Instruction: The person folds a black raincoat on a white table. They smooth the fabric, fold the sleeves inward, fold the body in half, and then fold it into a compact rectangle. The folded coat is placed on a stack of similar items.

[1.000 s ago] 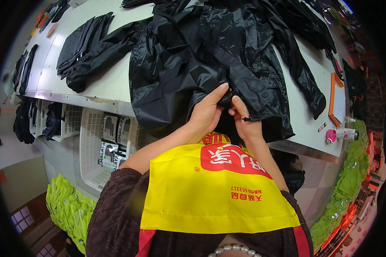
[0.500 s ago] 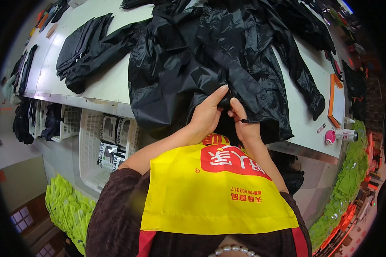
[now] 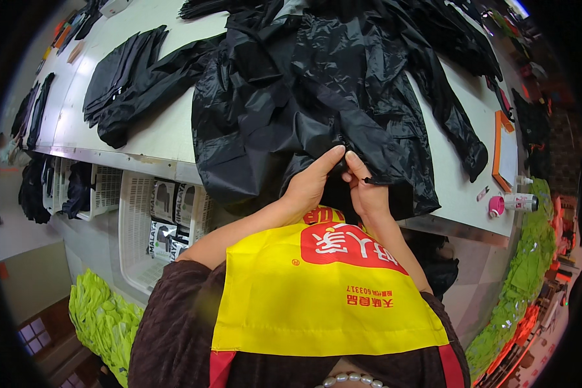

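A shiny black jacket [image 3: 252, 123] lies spread over the table, its sleeves reaching out to both sides and its hem hanging over the near edge. At the middle of that hem, my left hand [image 3: 310, 181] pinches the jacket's front edge between thumb and fingers. Close beside it, my right hand [image 3: 366, 191] is also closed on the edge, thumb tip almost touching the left thumb. A small dark cord end or tab sticks out by the right fingers. Whatever small part sits between the fingertips is hidden.
A white table [image 3: 155, 123] holds a stack of folded black pieces [image 3: 119, 71] at left. At right are an orange-edged board [image 3: 503, 152] and a bottle [image 3: 520, 202]. Below the table stands a white basket [image 3: 132, 233] of printed packages. Bright green fabric [image 3: 103, 323] is piled at lower left.
Both hands have come slightly nearer to me and their thumbs have drawn closer together on the jacket's edge. The jacket front has been tugged a little toward me.
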### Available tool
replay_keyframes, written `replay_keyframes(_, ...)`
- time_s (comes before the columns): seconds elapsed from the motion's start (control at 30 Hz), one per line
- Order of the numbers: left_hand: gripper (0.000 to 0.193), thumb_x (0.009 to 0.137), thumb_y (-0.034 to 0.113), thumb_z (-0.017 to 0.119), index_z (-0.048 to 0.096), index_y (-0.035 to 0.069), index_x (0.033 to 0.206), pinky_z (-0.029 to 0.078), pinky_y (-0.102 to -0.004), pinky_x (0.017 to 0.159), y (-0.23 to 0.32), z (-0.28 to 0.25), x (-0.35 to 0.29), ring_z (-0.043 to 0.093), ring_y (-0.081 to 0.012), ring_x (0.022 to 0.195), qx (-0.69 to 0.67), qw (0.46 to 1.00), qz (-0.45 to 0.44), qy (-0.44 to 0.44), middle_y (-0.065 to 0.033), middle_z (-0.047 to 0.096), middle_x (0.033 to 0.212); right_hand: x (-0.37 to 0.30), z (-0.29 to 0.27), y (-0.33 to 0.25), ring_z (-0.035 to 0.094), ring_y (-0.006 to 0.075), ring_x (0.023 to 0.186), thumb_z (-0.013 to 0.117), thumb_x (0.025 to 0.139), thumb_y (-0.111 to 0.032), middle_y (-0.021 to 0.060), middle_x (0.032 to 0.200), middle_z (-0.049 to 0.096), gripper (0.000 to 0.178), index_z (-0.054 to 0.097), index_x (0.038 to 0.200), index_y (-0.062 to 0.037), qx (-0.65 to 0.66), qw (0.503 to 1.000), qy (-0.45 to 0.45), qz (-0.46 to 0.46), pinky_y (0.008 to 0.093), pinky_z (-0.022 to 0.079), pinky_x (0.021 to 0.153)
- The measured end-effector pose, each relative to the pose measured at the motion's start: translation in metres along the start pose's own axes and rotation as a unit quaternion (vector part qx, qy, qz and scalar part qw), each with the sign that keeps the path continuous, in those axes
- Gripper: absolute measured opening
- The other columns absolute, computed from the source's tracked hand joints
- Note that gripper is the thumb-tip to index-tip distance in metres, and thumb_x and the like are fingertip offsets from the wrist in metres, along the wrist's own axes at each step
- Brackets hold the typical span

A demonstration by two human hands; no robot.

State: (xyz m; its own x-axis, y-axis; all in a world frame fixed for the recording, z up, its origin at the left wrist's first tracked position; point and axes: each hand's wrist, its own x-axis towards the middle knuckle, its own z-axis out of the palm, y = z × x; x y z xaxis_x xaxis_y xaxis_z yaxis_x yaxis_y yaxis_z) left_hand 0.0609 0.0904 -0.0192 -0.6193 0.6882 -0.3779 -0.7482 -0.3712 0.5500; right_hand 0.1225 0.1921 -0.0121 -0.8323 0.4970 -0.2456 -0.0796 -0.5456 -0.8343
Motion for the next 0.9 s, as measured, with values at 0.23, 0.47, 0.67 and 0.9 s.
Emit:
replay_keyframes(0.23, 0.020, 0.093, 0.027, 0.054, 0.063, 0.010, 0.098, 0.045, -0.0198, 0.062, -0.015, -0.019, 0.003, 0.060, -0.0093, 0.067, -0.022, 0.999, -0.028, -0.025, -0.0017, 0.065, 0.079, 0.009, -0.009, 0.011, 0.048, 0.0062, 0.062, 0.065, 0.083, -0.007, -0.0015, 0.076, 0.057, 0.013, 0.063, 0.096, -0.0074, 0.096, 0.985, -0.006, 0.142, 0.0184, 0.038, 0.050)
replay_keyframes(0.47, 0.027, 0.092, 0.032, 0.056, 0.062, 0.006, 0.089, 0.039, -0.0231, 0.052, -0.007, -0.011, 0.000, 0.051, -0.0115, 0.056, 0.007, 0.994, -0.053, 0.091, -0.0028, 0.059, 0.069, -0.013, -0.019, -0.020, 0.049, 0.0068, 0.069, 0.054, 0.092, -0.035, -0.0011, 0.086, 0.063, 0.030, 0.066, 0.096, -0.0074, -0.233, 0.951, -0.054, 0.196, 0.0220, 0.039, 0.056)
replay_keyframes(0.67, 0.026, 0.091, 0.030, 0.057, 0.059, 0.008, 0.079, 0.041, -0.0250, 0.050, -0.013, -0.019, -0.007, 0.053, -0.0132, 0.056, 0.000, 0.994, -0.019, 0.105, -0.0037, 0.058, 0.068, -0.056, 0.010, -0.094, 0.063, 0.0261, 0.073, 0.066, 0.080, -0.012, 0.0135, 0.084, 0.063, 0.017, 0.062, 0.091, 0.0001, -0.543, 0.781, -0.272, -0.146, 0.0293, 0.049, 0.062)
replay_keyframes(0.9, 0.026, 0.090, 0.031, 0.058, 0.058, 0.007, 0.081, 0.041, -0.0253, 0.053, -0.009, -0.004, -0.010, 0.048, -0.0122, 0.058, 0.027, 0.989, -0.049, 0.136, -0.0015, 0.052, 0.066, 0.013, 0.008, -0.061, 0.064, 0.0317, 0.076, 0.062, 0.076, -0.016, 0.0144, 0.077, 0.064, 0.013, 0.063, 0.079, -0.0037, -0.753, 0.556, -0.251, -0.246, 0.0415, 0.051, 0.066)
